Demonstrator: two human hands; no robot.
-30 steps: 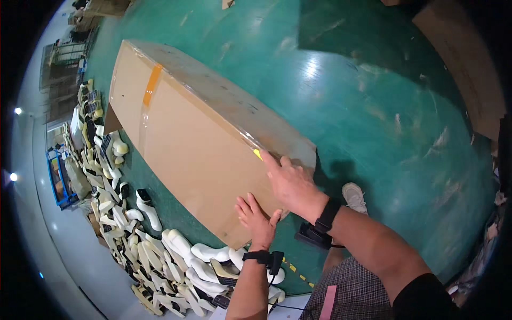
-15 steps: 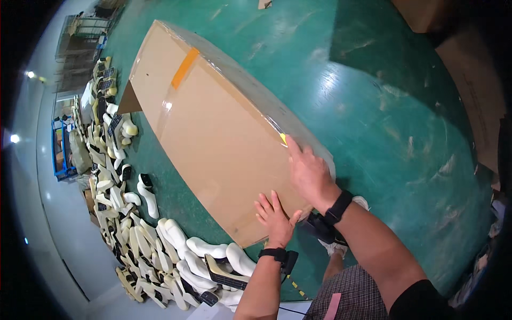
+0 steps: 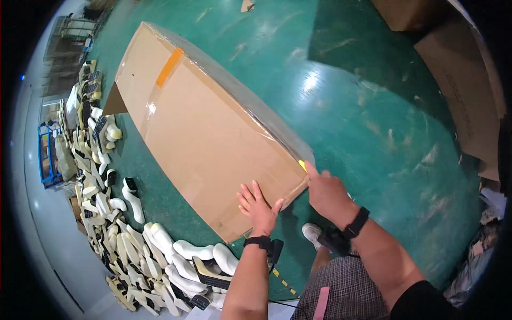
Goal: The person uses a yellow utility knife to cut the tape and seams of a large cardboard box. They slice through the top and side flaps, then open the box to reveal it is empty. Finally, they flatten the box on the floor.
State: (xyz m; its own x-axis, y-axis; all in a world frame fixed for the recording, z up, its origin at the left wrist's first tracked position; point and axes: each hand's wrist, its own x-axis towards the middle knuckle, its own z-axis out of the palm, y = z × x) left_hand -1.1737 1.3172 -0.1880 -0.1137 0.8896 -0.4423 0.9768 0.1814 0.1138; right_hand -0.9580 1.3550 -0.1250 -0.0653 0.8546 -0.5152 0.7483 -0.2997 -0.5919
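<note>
A long brown cardboard box (image 3: 200, 133) lies slantwise on the green floor, with clear tape along its right edge. Flat on its near end rests my left hand (image 3: 258, 210), fingers spread. My right hand (image 3: 328, 196) is closed around a small yellow box cutter (image 3: 303, 166), most of which the fingers hide. The cutter's yellow end touches the box's right edge near the closest corner. Across the far part of the top runs a strip of orange tape (image 3: 170, 68). A brown flap (image 3: 114, 101) sticks out at the box's left side.
A long heap of white and cream foam-like shapes (image 3: 138, 250), some with black parts, lines the left wall. Behind it stands a blue metal frame (image 3: 47, 154). More cardboard (image 3: 453, 90) stands at the right. My shoe (image 3: 311, 234) is close to the box's near end.
My right hand has drawn the cutter along the box's right edge toward me, to the near corner. My left hand stays pressed on the top. The whole view has shifted slightly.
</note>
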